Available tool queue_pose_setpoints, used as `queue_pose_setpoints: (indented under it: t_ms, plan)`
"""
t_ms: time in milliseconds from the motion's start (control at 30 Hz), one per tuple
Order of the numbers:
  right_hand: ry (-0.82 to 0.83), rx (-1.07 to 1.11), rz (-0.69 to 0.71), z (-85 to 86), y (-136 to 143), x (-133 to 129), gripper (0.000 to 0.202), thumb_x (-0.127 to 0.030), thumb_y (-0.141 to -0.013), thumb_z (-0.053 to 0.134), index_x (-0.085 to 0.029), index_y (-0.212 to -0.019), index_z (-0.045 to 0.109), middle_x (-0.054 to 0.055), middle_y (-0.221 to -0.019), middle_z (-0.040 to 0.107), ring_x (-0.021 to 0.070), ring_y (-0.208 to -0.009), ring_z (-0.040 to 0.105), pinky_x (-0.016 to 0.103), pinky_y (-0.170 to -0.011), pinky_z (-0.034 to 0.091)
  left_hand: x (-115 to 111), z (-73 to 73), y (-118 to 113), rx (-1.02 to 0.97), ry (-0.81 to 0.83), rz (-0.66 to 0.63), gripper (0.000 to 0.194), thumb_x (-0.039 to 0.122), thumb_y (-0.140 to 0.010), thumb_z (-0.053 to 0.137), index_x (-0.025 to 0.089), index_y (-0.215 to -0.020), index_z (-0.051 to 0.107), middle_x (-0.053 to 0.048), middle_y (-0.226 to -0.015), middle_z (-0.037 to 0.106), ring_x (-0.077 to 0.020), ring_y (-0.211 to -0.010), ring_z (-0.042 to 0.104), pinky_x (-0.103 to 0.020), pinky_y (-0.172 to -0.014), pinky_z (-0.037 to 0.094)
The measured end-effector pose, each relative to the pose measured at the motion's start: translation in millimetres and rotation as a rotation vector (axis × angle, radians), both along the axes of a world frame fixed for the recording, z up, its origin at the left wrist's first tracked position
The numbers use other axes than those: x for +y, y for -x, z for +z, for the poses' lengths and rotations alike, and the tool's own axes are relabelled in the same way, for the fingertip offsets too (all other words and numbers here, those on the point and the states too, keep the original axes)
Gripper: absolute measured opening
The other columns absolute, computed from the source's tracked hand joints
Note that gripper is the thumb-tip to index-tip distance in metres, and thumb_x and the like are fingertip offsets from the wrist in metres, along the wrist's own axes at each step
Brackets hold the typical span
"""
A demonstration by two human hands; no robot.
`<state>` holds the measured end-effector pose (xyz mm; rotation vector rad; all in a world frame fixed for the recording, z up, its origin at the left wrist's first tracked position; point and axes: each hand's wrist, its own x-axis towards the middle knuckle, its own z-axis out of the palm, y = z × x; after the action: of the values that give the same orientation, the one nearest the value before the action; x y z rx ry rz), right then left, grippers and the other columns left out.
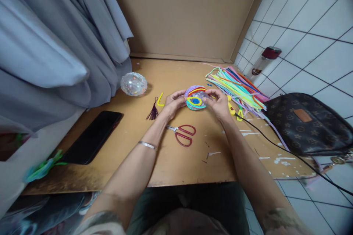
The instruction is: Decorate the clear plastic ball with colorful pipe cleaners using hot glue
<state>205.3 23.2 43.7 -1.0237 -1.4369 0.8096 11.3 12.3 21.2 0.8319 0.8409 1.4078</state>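
Note:
Between my two hands is a clear ball (196, 98) decorated with coloured strips in purple, red, yellow and turquoise, with a yellow eye-like loop around a blue centre. My left hand (175, 103) grips its left side, thumb and fingers against the strips. On the right side, my right hand (217, 103) has its fingers bent at the ball's edge. Red-handled scissors (185, 134) lie on the table below the ball. A dark tassel (153, 110) and a bent yellow strip (160, 100) rest left of my left hand.
A second clear ball (134, 84) sits at the back left, near a grey curtain (55, 36). A black phone (92, 137) lies at left. Coloured pipe cleaners (237, 86), a yellow tool (231, 106) with a black cord, and a brown bag (311, 123) are at right.

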Motion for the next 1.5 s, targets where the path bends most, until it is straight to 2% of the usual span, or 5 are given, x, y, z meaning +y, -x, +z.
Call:
queue_pose_setpoints:
  t_ms: [367,667,967,1233,1500]
  plan:
    - [-0.031,-0.018,0.011,2.1,0.8,-1.4,0.029,-0.037,-0.065,0.074,-0.025,-0.089,0.062,0.003,-0.095,0.07,0.0217,-0.092,0.065,0.041,-0.089,0.055,0.1,4.4,5.1,-0.005,0.063,-0.029,0.038,0.02,-0.064,0.081,0.015,-0.1,0.071,-0.001,-0.079,0.072,-0.0126,-0.073,0.068,-0.035,-0.087,0.057]
    - [0.002,0.025,0.037,2.6,3.2,-3.9,0.037,-0.033,-0.059,0.08,-0.024,-0.092,0.064,0.004,-0.102,0.067,0.023,-0.101,0.065,0.045,-0.098,0.054,3.5,-3.4,7.6,-0.004,-0.002,-0.059,0.05,0.02,-0.055,0.09,0.015,-0.101,0.071,-0.006,-0.101,0.073,-0.0153,-0.083,0.069,-0.033,-0.086,0.058]
    - [-0.02,-0.029,0.026,0.5,0.9,-1.7,0.035,-0.035,-0.062,0.078,-0.024,-0.092,0.065,0.004,-0.104,0.067,0.0228,-0.102,0.063,0.042,-0.094,0.055,2.0,-1.6,8.3,0.035,0.025,-0.052,0.049,0.02,-0.056,0.088,0.016,-0.102,0.069,-0.004,-0.098,0.071,-0.0149,-0.081,0.068,-0.035,-0.086,0.057]
    - [-0.024,0.046,0.019,0.2,-4.3,1.4,0.03,-0.04,-0.069,0.071,-0.024,-0.093,0.063,0.004,-0.096,0.069,0.0215,-0.093,0.065,0.041,-0.091,0.054,1.3,2.1,8.6,0.048,0.08,-0.015,0.04,0.018,-0.06,0.078,0.016,-0.098,0.068,0.0,-0.081,0.07,-0.0121,-0.073,0.066,-0.033,-0.082,0.057]
    - [0.064,0.132,-0.062,-1.7,-15.2,10.0,0.029,-0.032,-0.062,0.072,-0.023,-0.089,0.066,0.004,-0.092,0.071,0.0213,-0.088,0.065,0.043,-0.09,0.055,2.4,6.9,11.2,0.062,0.108,0.104,0.034,0.02,-0.06,0.074,0.017,-0.093,0.066,0.0,-0.078,0.071,-0.0116,-0.068,0.066,-0.026,-0.068,0.053]
